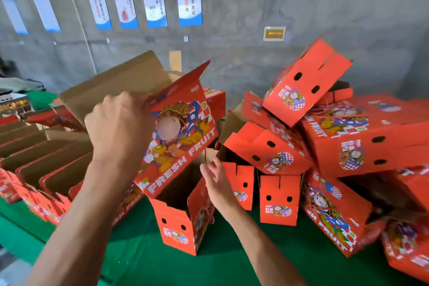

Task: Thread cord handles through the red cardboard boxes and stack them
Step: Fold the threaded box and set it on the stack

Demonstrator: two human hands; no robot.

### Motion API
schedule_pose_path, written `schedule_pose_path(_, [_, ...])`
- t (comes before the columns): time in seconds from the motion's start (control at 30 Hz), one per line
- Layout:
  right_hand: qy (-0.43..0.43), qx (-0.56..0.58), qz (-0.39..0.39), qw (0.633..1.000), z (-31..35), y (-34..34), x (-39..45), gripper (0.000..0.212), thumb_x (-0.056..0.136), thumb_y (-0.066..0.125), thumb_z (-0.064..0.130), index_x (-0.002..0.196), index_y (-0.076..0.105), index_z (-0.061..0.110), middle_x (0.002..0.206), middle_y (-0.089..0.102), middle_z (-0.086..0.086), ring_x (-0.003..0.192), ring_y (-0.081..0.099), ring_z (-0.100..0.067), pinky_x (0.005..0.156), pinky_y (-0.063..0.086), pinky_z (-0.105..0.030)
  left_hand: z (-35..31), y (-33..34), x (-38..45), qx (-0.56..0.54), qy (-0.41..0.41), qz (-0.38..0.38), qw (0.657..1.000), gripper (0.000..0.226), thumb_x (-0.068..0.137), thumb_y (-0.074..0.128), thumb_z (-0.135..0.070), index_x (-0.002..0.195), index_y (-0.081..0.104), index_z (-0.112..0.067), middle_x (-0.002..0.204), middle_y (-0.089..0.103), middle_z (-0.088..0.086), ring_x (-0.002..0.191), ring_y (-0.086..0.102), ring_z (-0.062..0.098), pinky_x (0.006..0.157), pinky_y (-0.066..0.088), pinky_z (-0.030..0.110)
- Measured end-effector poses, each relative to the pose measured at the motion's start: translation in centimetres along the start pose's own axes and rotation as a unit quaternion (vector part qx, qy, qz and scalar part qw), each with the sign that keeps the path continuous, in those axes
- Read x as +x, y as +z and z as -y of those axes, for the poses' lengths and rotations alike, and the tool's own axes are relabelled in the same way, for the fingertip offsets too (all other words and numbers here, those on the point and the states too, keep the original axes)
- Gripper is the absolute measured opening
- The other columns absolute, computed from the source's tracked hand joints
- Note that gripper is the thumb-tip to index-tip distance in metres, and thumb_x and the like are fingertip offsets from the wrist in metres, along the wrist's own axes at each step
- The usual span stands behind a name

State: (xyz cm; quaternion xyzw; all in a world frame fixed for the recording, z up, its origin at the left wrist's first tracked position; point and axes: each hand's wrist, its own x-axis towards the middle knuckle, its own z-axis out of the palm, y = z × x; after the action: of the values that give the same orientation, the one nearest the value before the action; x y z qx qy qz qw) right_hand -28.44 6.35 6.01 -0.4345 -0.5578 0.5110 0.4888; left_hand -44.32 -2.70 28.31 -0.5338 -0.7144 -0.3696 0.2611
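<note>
Flats crowd my left edge. Left hand grips the raised box at its top rim, box tilted over green table. Right hand relaxed, empty, just beside it. Pile fills the right.

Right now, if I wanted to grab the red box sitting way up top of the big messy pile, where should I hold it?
Hold the top box by its two long sides, coming down from above. It lies tilted on the pile, so a two-handed hold across its width should keep it steady. Its two small holes look too small for fingers.
</note>
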Motion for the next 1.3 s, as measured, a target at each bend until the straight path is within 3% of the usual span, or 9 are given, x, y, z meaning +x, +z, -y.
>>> schedule_pose_path(0.17, [-0.003, 0.149, -0.085, 0.985, 2.4, -4.0, -1.1, 0.058, 0.075, 0.050, 0.089, 0.126, 0.049, 0.061, 0.119, 0.063, 0.035, 0.111, 0.066, 0.002, 0.086, 0.052, -0.028, -5.0, -3.9, -1.2, -0.036, 0.087, 0.030, 0.995, 0.013, 0.093, 0.064, -0.026, 0.090, 0.074, -0.019, 0.073, 0.058, 0.023, 0.075, 0.059, 0.053, 0.061, 0.034, 0.038])
schedule_pose_path(0.33, [-0.053, 0.189, -0.143, 0.970, 2.0, -9.5, -3.1, 0.064, 0.094, 0.039, 0.081, 0.148, 0.049, 0.046, 0.151, 0.055, 0.010, 0.138, 0.053, -0.010, 0.113, 0.046, -0.051, -8.4, -6.7, -2.8, -0.133, 0.156, 0.156, 0.966, 0.016, 0.087, 0.071, -0.032, 0.100, 0.078, -0.038, 0.081, 0.070, 0.013, 0.084, 0.065, 0.044, 0.073, 0.055, 0.043])
schedule_pose_path(0.43, [-0.071, 0.223, -0.194, 0.953, 1.6, -12.7, -4.3, 0.037, 0.111, 0.036, 0.050, 0.129, 0.067, 0.039, 0.130, 0.065, -0.001, 0.125, 0.064, -0.021, 0.092, 0.058, -0.033, -10.2, -8.2, -3.1, -0.251, 0.190, 0.330, 0.890, 0.010, 0.089, 0.074, -0.035, 0.090, 0.076, -0.045, 0.071, 0.075, -0.007, 0.070, 0.073, 0.015, 0.065, 0.059, 0.036])
schedule_pose_path(0.5, [-0.045, 0.258, -0.211, 0.942, 1.2, -14.5, -5.1, 0.047, 0.102, 0.046, 0.061, 0.134, 0.065, 0.031, 0.134, 0.067, -0.001, 0.128, 0.063, -0.025, 0.090, 0.059, -0.032, -12.1, -8.4, -3.9, -0.285, 0.221, 0.427, 0.829, 0.008, 0.094, 0.071, -0.036, 0.090, 0.077, -0.039, 0.071, 0.076, -0.015, 0.061, 0.072, 0.003, 0.055, 0.059, 0.030])
schedule_pose_path(0.63, [0.001, 0.294, -0.220, 0.930, -0.9, -17.2, -7.4, 0.082, 0.086, 0.063, 0.074, 0.142, 0.061, 0.015, 0.141, 0.062, -0.020, 0.132, 0.058, -0.040, 0.113, 0.044, -0.058, -16.5, -6.9, -7.0, -0.326, 0.247, 0.505, 0.760, 0.018, 0.102, 0.058, -0.031, 0.100, 0.073, -0.022, 0.087, 0.079, -0.007, 0.076, 0.077, 0.011, 0.071, 0.064, 0.036])
schedule_pose_path(0.8, [0.040, 0.270, -0.274, 0.922, -6.5, -19.6, -12.2, 0.068, 0.091, 0.064, 0.063, 0.132, 0.068, 0.009, 0.134, 0.065, -0.024, 0.129, 0.058, -0.046, 0.113, 0.041, -0.063, -19.3, -2.6, -12.8, -0.357, 0.238, 0.556, 0.711, 0.017, 0.102, 0.051, -0.025, 0.096, 0.067, -0.019, 0.088, 0.077, 0.003, 0.073, 0.076, 0.018, 0.060, 0.062, 0.034])
schedule_pose_path(0.87, [0.053, 0.256, -0.301, 0.917, -8.6, -19.9, -14.4, 0.052, 0.099, 0.060, 0.055, 0.122, 0.074, 0.011, 0.125, 0.071, -0.022, 0.124, 0.063, -0.040, 0.108, 0.048, -0.058, -19.9, -0.4, -14.8, -0.348, 0.238, 0.597, 0.682, 0.015, 0.101, 0.052, -0.026, 0.101, 0.065, -0.018, 0.094, 0.077, 0.008, 0.079, 0.075, 0.023, 0.061, 0.061, 0.042])
schedule_pose_path(0.97, [0.093, 0.166, -0.356, 0.915, -11.4, -20.2, -17.3, 0.039, 0.102, 0.054, 0.047, 0.097, 0.082, 0.020, 0.094, 0.080, -0.002, 0.094, 0.073, -0.009, 0.080, 0.058, -0.022, -21.3, 3.0, -18.2, -0.369, 0.175, 0.670, 0.620, 0.024, 0.101, 0.048, -0.018, 0.093, 0.064, -0.034, 0.090, 0.077, 0.008, 0.071, 0.078, 0.023, 0.047, 0.059, 0.033])
schedule_pose_path(1.3, [0.226, 0.099, -0.292, 0.924, -17.3, -22.1, -21.3, 0.035, 0.106, 0.055, 0.032, 0.107, 0.077, 0.005, 0.106, 0.076, -0.019, 0.097, 0.072, -0.026, 0.092, 0.056, -0.042, -24.6, 13.6, -27.8, -0.295, 0.084, 0.694, 0.651, 0.015, 0.065, 0.040, -0.027, 0.066, 0.052, -0.017, 0.071, 0.063, 0.005, 0.067, 0.063, 0.023, 0.058, 0.054, 0.034])
